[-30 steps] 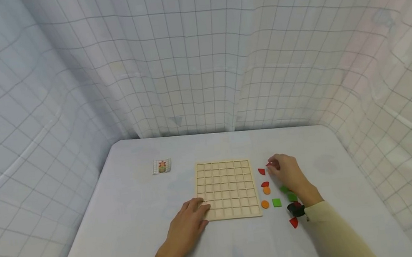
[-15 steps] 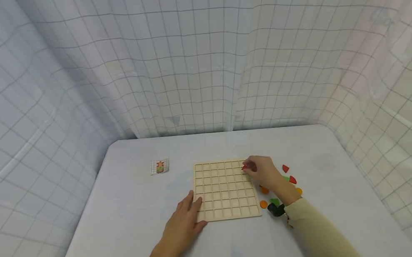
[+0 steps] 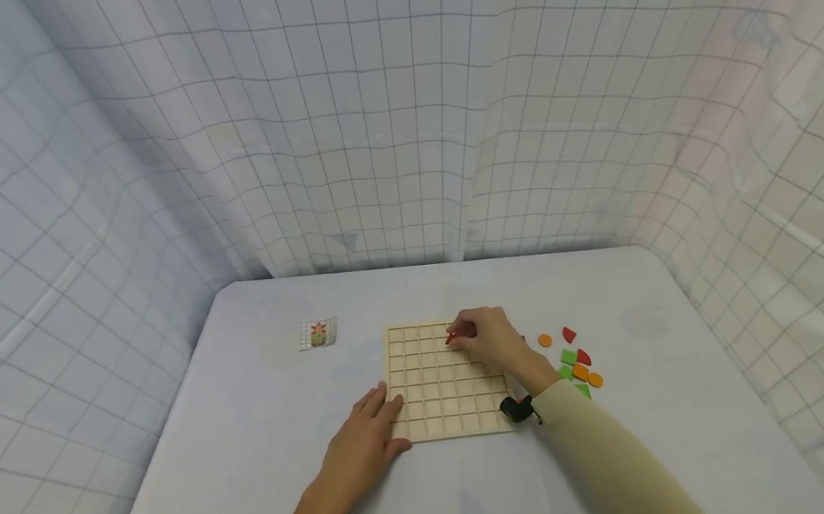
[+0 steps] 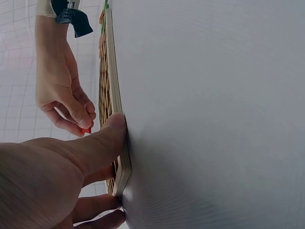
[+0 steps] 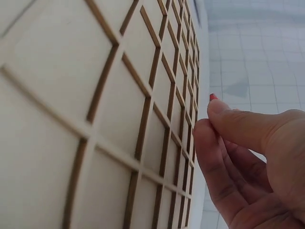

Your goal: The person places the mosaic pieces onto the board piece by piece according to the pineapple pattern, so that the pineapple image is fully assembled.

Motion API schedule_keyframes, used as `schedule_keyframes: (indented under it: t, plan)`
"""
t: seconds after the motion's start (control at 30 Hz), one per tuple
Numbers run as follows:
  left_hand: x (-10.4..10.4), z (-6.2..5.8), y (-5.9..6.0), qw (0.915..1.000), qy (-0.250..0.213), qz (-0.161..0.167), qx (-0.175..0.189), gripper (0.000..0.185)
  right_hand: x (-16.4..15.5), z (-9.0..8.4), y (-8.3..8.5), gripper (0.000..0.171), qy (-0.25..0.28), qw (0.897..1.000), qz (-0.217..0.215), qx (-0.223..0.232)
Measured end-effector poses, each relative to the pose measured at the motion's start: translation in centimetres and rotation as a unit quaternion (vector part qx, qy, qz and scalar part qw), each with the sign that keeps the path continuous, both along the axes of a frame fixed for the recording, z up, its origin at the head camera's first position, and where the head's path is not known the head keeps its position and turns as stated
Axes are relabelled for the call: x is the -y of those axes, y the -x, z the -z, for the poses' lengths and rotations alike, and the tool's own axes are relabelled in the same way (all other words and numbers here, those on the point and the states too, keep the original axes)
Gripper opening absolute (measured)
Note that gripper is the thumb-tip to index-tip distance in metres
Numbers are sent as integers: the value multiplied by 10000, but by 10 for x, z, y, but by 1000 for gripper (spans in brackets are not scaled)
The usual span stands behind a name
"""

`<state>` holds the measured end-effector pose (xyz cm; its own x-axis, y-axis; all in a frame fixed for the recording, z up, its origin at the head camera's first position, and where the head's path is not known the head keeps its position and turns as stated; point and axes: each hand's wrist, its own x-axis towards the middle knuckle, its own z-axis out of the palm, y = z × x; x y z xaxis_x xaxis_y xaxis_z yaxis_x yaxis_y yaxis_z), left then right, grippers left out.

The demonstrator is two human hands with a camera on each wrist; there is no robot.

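Note:
A pale wooden grid board lies flat on the white table. At its near left corner my left hand rests, fingers along the left edge and thumb against the near edge. My right hand pinches a small red piece between thumb and fingertips, over the board's far part. Only a red tip of that piece sticks out in the right wrist view; its full shape is hidden. The board's cells that show hold nothing.
Right of the board lie loose flat pieces: red wedges, orange discs, green pieces and an orange square. The right forearm hides some. A small picture card lies at the back left. Gridded white curtains surround the table.
My right hand has moved left from the loose pieces to above the board, carrying the red piece. My left hand has shifted slightly at the board's corner.

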<state>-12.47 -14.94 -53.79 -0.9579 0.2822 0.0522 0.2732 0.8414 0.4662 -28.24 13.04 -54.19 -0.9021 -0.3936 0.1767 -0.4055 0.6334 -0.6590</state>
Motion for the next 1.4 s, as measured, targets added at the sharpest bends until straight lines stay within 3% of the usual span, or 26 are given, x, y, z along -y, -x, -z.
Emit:
schedule_keyframes:
  t: [0.27,0.3,0.37,0.63,0.8,0.97,1.07,1.13,1.23,1.37,1.4]
  plan:
    - [2,4,2,10000,66,-3,1,68,18,0,11,5,49,9998,-94,157]
    - [2,4,2,10000,71,5,-7,68,15,9,17,8,47,9998,-187,39]
    - [2,4,2,10000,78,15,-15,68,17,9,20,8,-81,9998,-163,20]
    - [1,4,2,9999,90,36,-55,68,19,-1,24,5,-405,9985,-56,369]
    - [1,5,2,9999,94,49,-73,68,12,24,42,8,-342,9985,-228,372]
    - [1,5,2,9999,91,36,-46,68,8,58,63,8,-596,9967,-206,504]
    - [2,5,1,10000,84,15,-35,68,8,65,66,10,-641,9964,-156,533]
    - [2,4,1,10000,75,2,-35,68,9,63,64,8,-602,9966,-144,549]
    - [2,5,1,10000,83,-9,-41,67,12,46,50,4,-537,9977,-156,373]
    - [2,5,2,10000,91,-10,6,67,18,14,28,7,-452,9980,-92,440]
    - [2,5,2,10000,90,-9,24,68,18,13,28,5,-427,9977,-65,527]
